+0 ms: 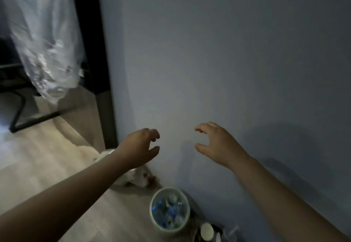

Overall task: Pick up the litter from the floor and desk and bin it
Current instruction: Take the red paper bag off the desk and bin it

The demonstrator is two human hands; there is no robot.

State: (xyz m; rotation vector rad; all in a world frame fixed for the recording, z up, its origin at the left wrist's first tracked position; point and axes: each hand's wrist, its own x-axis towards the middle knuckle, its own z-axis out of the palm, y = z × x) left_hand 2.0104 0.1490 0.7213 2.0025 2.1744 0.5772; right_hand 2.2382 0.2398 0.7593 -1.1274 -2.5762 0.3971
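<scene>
Left grip (138,146) and right grip (214,142) hang empty, loosely curled. The bin (169,230) looks brimful, so the crumpled litter (139,178) beside it may spill out.

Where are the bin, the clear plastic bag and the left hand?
bin (169,189), head view, far rim.
clear plastic bag (47,42), head view, crumpled middle.
left hand (138,146), head view, back of hand.

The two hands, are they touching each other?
Apart. The head view shows bare wall between the left hand and the right hand.
</scene>
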